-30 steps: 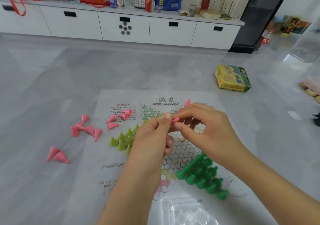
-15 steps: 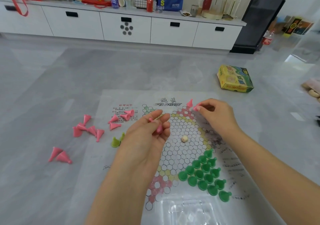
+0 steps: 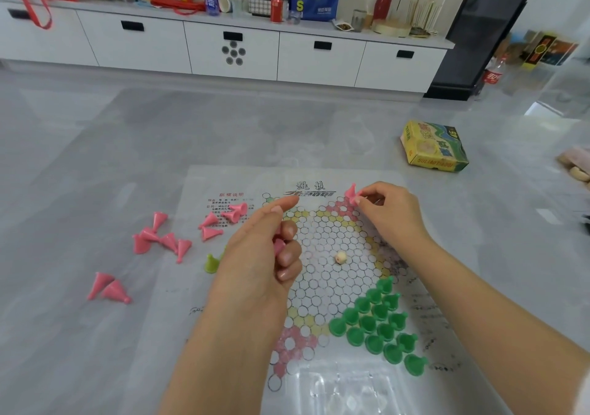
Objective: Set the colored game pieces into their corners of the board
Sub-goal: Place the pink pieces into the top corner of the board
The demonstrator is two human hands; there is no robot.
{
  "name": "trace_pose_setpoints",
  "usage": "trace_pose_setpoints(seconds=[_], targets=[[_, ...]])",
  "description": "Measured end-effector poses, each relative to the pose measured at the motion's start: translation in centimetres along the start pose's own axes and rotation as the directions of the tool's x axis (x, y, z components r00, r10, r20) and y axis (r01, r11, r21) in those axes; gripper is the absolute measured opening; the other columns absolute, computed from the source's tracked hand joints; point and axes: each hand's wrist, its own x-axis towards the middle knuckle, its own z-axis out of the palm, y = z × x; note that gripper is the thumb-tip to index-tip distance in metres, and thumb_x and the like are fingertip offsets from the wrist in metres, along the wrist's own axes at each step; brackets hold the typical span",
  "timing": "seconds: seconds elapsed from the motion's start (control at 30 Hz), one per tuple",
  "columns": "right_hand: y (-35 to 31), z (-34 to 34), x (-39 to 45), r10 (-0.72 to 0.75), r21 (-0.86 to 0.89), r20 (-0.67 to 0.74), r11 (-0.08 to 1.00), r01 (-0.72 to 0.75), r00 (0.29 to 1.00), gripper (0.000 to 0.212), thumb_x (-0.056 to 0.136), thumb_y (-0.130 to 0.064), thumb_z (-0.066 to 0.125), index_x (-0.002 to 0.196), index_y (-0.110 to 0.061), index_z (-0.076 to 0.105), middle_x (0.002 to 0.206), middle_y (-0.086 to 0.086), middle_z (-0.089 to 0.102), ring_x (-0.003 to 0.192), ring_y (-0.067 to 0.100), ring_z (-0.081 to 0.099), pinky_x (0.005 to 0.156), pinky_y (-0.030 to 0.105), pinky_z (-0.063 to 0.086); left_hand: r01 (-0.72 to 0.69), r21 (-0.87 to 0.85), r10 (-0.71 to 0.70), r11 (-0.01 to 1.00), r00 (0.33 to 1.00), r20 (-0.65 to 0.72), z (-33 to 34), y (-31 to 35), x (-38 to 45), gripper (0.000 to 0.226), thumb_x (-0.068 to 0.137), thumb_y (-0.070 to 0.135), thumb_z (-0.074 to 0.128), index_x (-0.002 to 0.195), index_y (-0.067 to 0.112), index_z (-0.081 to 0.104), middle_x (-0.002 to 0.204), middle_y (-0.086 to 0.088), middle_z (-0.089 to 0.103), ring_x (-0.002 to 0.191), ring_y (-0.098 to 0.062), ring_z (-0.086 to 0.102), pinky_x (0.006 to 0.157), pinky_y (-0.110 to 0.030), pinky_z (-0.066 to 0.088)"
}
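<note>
A paper game board [image 3: 332, 242] with hexagon cells lies on the grey floor. My right hand [image 3: 388, 213] pinches a pink piece [image 3: 351, 192] at the board's far pink corner. My left hand [image 3: 265, 255] hovers over the board's left side, its curled fingers holding pink pieces [image 3: 278, 246]. Several dark green pieces [image 3: 380, 325] stand packed in the near right corner. A light green piece [image 3: 211, 263] shows past my left hand; others are hidden behind it. Loose pink pieces [image 3: 159, 239] lie on the floor to the left, and more pink ones [image 3: 226, 219] lie on the board's printed text.
A small pale die [image 3: 340, 257] sits mid-board. A clear plastic tray [image 3: 348, 392] lies at the board's near edge. A yellow-green game box [image 3: 434, 146] is on the floor at far right. White cabinets [image 3: 230, 47] line the back wall.
My hands have separated: the right hand moved out to the far pink corner with one pink piece, while the left hand stayed near the board's left side holding the others.
</note>
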Motion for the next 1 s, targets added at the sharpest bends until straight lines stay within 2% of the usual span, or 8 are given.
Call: trace_pose_setpoints(seconds=[0.27, 0.43, 0.53, 0.6, 0.7, 0.8, 0.87, 1.0], targets=[[-0.1, 0.2, 0.1, -0.005, -0.045, 0.008, 0.999, 0.005, 1.0, 0.01, 0.083, -0.024, 0.063, 0.09, -0.019, 0.068, 0.09, -0.003, 0.065, 0.08, 0.01, 0.055, 0.073, 0.029, 0.047, 0.064, -0.066, -0.062, 0.996, 0.997, 0.035, 0.0, -0.5, 0.9, 0.034, 0.089, 0.0, 0.034, 0.111, 0.003, 0.059, 0.068, -0.004, 0.051, 0.043, -0.006, 0.038, 0.034, -0.014, 0.032], [-0.1, 0.0, 0.0, -0.01, -0.055, 0.028, 0.998, 0.011, 1.0, 0.013, 0.082, -0.024, 0.064, 0.092, -0.018, 0.068, 0.09, -0.002, 0.065, 0.08, 0.011, 0.055, 0.075, 0.027, 0.046, 0.0, 0.06, -0.002, 0.998, 0.999, 0.041, 0.1, -0.7, 0.8, 0.023, 0.091, -0.002, 0.042, 0.11, 0.006, 0.052, 0.078, -0.007, 0.065, 0.043, -0.004, 0.042, 0.037, -0.014, 0.035], [-0.9, -1.1, -0.5, 0.008, 0.022, 0.023, 1.0, -0.009, 1.0, 0.012, 0.083, -0.022, 0.063, 0.094, -0.016, 0.067, 0.084, -0.004, 0.062, 0.076, 0.008, 0.053, 0.079, 0.026, 0.048, -0.064, 0.181, 0.05, 0.981, 0.995, 0.084, 0.0, -0.9, 0.6, 0.016, 0.092, 0.006, 0.047, 0.106, 0.002, 0.054, 0.078, 0.001, 0.07, 0.044, -0.002, 0.041, 0.04, -0.012, 0.036], [-2.2, -2.4, -1.6, -0.024, 0.1, 0.027, 0.995, 0.021, 0.999, 0.007, 0.085, -0.02, 0.059, 0.086, -0.02, 0.066, 0.081, -0.011, 0.062, 0.073, 0.002, 0.054, 0.077, 0.024, 0.048, -0.081, 0.195, 0.054, 0.977, 0.989, 0.139, 0.2, -0.8, 0.4, 0.013, 0.092, 0.012, 0.047, 0.097, 0.003, 0.055, 0.076, 0.002, 0.072, 0.044, -0.002, 0.04, 0.041, -0.012, 0.035], [-5.1, -4.0, -3.8, -0.145, 0.286, 0.212, 0.955, 0.08, 0.967, 0.013, 0.087, -0.024, 0.055, 0.087, -0.026, 0.068, 0.081, -0.01, 0.068, 0.072, 0.0, 0.059, 0.069, 0.017, 0.048, -0.068, 0.145, 0.04, 0.987, 0.982, 0.186, 0.5, -0.7, 0.0, 0.017, 0.094, 0.016, 0.043, 0.089, 0.007, 0.057, 0.07, -0.001, 0.07, 0.045, -0.004, 0.039, 0.04, -0.012, 0.034], [-7.3, -4.9, -5.7, -0.224, 0.433, 0.366, 0.9, 0.048, 0.903, 0.018, 0.083, -0.033, 0.054, 0.089, -0.027, 0.07, 0.08, -0.008, 0.07, 0.075, 0.001, 0.062, 0.069, 0.017, 0.051, -0.047, 0.06, 0.037, 0.997, 0.987, 0.155, 0.5, -0.9, 0.0, 0.023, 0.093, 0.017, 0.044, 0.087, 0.006, 0.063, 0.063, 0.001, 0.062, 0.046, -0.003, 0.04, 0.04, -0.012, 0.035], [-8.0, -5.3, -6.2, -0.248, 0.473, 0.372, 0.88, 0.047, 0.894, 0.019, 0.078, -0.037, 0.057, 0.087, -0.027, 0.071, 0.081, -0.007, 0.071, 0.075, 0.004, 0.062, 0.068, 0.016, 0.051, -0.036, 0.005, 0.035, 0.999, 0.992, 0.125, 0.5, -1.0, 0.1, 0.024, 0.092, 0.018, 0.046, 0.09, 0.005, 0.066, 0.058, 0.004, 0.057, 0.046, -0.003, 0.04, 0.04, -0.012, 0.035], [-8.7, -5.3, -6.6, -0.269, 0.494, 0.34, 0.866, 0.072, 0.901, 0.009, 0.081, -0.017, 0.064, 0.084, -0.022, 0.071, 0.082, -0.009, 0.072, 0.075, 0.005, 0.065, 0.069, 0.014, 0.051, -0.029, -0.017, 0.03, 0.999, 0.996, 0.078, 0.5, -1.1, 0.2, 0.02, 0.091, 0.012, 0.048, 0.085, 0.006, 0.065, 0.057, 0.002, 0.054, 0.047, -0.004, 0.041, 0.041, -0.013, 0.037]])
